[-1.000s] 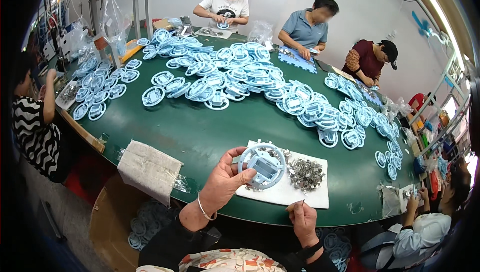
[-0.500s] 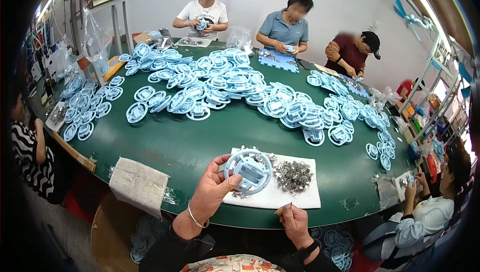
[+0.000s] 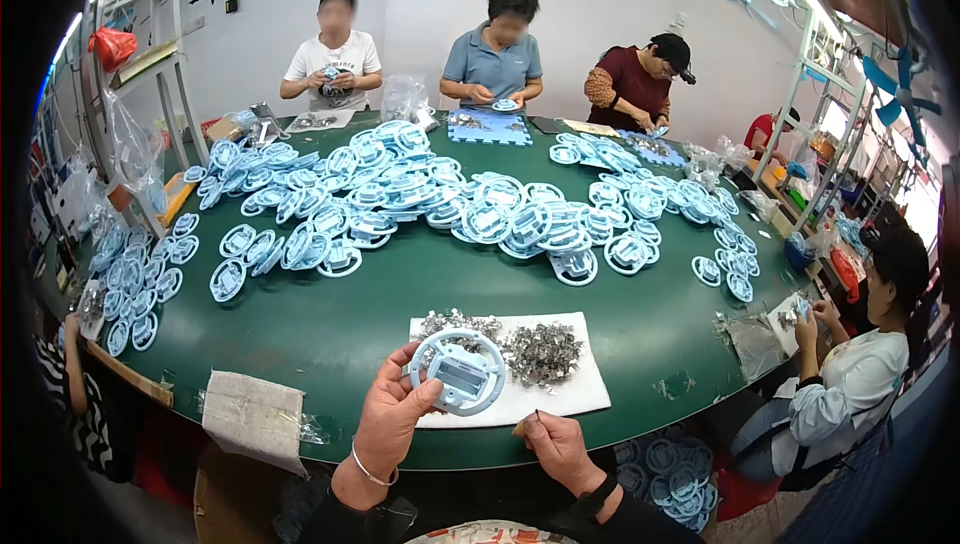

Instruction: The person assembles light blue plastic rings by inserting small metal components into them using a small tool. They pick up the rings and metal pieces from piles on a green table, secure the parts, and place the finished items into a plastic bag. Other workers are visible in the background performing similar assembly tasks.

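My left hand [image 3: 392, 412] grips a light-blue round plastic part [image 3: 489, 381] by its left rim, thumb in front. The part is held tilted up above the white mat and has a rectangular recess in its middle. Closed fingers of my right hand [image 3: 562, 452] hold a thin dark-tipped tool [image 3: 537, 414], mostly hidden by the fist, just off the mat's front edge. A tan bit shows beside these fingers; I cannot tell what it is. On the white mat [image 3: 560, 402] lie a heap of small metal pieces [image 3: 543, 353] and a second metal heap [image 3: 440, 323], partly behind the part.
A long pile of light-blue round parts [image 3: 400, 184] stretches across the green table [image 3: 350, 334]. A cloth-covered block [image 3: 252, 419] sits at the front left edge. Boxes below hold more parts [image 3: 670, 474]. Several people work around the table, one close at right [image 3: 850, 384].
The whole view has shifted, so table and people appear further left. My left hand still holds the part, now tilted slightly differently; my right hand stays closed near the mat's edge.
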Action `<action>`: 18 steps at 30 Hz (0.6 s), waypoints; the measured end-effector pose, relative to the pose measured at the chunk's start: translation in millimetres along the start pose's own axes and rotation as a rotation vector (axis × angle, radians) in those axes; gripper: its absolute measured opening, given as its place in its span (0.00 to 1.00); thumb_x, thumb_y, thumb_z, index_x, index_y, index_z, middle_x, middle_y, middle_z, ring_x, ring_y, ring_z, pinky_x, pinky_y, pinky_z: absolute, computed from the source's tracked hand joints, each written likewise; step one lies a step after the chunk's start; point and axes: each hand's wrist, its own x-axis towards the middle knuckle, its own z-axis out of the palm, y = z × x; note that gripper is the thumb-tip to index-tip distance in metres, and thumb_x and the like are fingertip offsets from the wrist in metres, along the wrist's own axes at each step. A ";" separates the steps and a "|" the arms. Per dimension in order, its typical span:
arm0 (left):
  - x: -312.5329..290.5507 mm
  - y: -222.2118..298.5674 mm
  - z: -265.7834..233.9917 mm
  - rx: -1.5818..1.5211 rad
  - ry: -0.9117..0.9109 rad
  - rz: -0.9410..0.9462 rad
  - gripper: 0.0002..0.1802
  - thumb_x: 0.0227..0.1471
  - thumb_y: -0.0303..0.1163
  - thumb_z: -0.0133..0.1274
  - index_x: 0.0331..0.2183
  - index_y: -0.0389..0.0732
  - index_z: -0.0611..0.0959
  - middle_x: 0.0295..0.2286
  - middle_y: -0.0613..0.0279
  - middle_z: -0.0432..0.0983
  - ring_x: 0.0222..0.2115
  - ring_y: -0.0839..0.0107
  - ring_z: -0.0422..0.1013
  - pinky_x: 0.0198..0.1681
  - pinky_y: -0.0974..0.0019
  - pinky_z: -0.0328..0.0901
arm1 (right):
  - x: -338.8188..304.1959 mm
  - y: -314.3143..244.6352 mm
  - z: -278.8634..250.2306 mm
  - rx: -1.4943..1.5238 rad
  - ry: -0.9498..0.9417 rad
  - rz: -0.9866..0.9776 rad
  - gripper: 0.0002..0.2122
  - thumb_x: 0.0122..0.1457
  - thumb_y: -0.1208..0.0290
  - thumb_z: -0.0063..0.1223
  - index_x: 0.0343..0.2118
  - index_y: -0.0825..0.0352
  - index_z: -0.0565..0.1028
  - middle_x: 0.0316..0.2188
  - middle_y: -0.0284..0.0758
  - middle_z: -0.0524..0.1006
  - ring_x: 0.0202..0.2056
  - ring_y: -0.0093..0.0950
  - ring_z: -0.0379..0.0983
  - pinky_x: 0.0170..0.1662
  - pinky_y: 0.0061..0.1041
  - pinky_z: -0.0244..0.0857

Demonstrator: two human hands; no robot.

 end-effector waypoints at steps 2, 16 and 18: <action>-0.5 -1.2 1.4 0.002 -0.002 0.006 0.31 0.58 0.23 0.54 0.59 0.35 0.60 0.47 0.52 0.74 0.43 0.66 0.76 0.44 0.62 0.76 | 1.0 0.2 -0.4 0.010 -0.010 -0.006 0.17 0.70 0.62 0.46 0.32 0.71 0.79 0.18 0.30 0.72 0.22 0.18 0.68 0.27 0.20 0.63; 1.4 -2.9 13.5 0.001 -0.010 0.005 0.31 0.58 0.23 0.54 0.60 0.34 0.60 0.46 0.53 0.74 0.43 0.68 0.76 0.44 0.63 0.76 | 0.7 -2.4 -2.1 0.004 -0.007 -0.009 0.16 0.69 0.62 0.46 0.32 0.70 0.78 0.18 0.30 0.72 0.21 0.19 0.68 0.28 0.21 0.63; 0.9 -3.0 12.7 0.006 -0.004 0.001 0.31 0.58 0.23 0.54 0.60 0.34 0.60 0.46 0.53 0.74 0.43 0.68 0.76 0.43 0.64 0.76 | 0.9 -2.5 -0.4 -0.001 -0.008 -0.010 0.16 0.69 0.62 0.46 0.32 0.70 0.78 0.18 0.30 0.72 0.21 0.19 0.68 0.28 0.21 0.63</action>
